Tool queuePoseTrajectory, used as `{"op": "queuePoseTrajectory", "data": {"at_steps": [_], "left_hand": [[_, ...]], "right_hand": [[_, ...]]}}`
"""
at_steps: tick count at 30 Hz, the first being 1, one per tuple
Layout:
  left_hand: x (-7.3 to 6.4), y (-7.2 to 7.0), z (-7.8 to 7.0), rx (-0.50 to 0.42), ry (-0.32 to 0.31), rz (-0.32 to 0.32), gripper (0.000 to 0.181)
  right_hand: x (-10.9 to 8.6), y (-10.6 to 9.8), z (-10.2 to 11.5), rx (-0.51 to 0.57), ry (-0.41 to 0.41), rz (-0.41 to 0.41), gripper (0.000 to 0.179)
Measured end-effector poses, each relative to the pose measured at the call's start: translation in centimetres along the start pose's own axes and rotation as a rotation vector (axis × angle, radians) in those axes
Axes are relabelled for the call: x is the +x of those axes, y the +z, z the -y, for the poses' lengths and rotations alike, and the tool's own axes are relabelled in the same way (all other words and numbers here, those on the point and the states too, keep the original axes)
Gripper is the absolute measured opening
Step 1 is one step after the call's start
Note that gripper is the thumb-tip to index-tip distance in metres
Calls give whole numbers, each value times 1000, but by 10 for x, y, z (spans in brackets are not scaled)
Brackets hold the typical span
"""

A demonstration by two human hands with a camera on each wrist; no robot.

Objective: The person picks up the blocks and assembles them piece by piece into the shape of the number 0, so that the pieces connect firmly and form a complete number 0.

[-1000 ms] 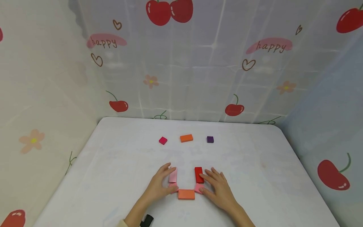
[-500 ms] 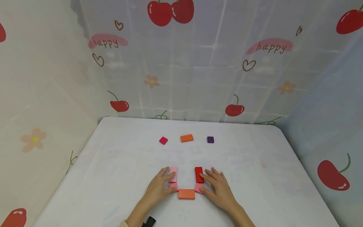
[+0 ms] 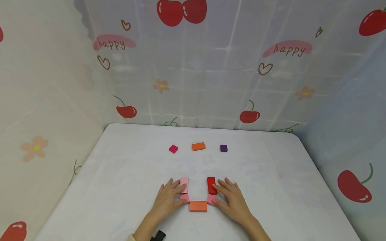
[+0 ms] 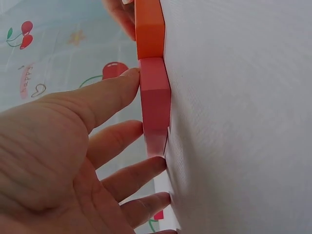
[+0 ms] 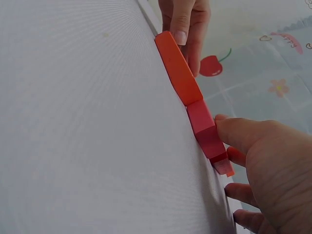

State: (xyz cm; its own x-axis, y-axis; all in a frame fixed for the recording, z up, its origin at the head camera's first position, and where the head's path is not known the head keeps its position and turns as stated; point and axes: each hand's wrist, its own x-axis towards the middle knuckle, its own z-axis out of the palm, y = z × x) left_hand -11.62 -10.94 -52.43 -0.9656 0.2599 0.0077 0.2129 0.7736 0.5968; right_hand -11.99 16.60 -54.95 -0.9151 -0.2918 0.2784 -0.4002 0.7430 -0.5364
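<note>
Several wooden blocks form a U on the white table in the head view. An orange block (image 3: 198, 206) makes its near side. On the left, a pink block (image 3: 184, 196) joins a pale pink block (image 3: 185, 180); on the right, another pink block (image 3: 209, 198) joins a red block (image 3: 210, 181). My left hand (image 3: 165, 201) rests beside the left arm, its thumb touching the pink block (image 4: 155, 102) and its index finger the pale one. Mirroring it, my right hand (image 3: 234, 204) lays its thumb on the right pink block (image 5: 202, 119) and its index finger on the red one. Both hands have extended, spread fingers.
Farther back on the table (image 3: 256, 160) lie a crimson block (image 3: 173, 149), a second orange block (image 3: 198, 146) and a dark purple block (image 3: 223, 148), spaced apart. A cherry-printed curtain (image 3: 205, 83) stands behind the table. Something black (image 3: 159, 235) shows by the left wrist.
My left hand has settled slightly lower and closer to the table, its fingers drawing back along the pale pink block. The right hand and the blocks look unmoved.
</note>
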Motion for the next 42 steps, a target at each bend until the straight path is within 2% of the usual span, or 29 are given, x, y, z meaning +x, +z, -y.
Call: {"op": "queuePoseTrajectory", "data": {"at_steps": [16,26,32,35,37,42], "left_hand": [[1,2,4,22,15,-10,57],[-1,1,5,19,0,-5,57],[-1,1,5,17,6,-13,57],[-1,2,5,7,11,-18,57],[-1,2,5,3,5,-15,57],[0,4,6,-7,-8,-4,57]], "right_hand": [[0,1,0,3,18,8,52],[-1,3,1,27,-8,-12,52],[3,-2,0,72,53,29,54],[12,-12,-1,88,96,34,54],[23,-21,-2,88,102,9,54],[64,-44,-15,102,60,-92,53]]}}
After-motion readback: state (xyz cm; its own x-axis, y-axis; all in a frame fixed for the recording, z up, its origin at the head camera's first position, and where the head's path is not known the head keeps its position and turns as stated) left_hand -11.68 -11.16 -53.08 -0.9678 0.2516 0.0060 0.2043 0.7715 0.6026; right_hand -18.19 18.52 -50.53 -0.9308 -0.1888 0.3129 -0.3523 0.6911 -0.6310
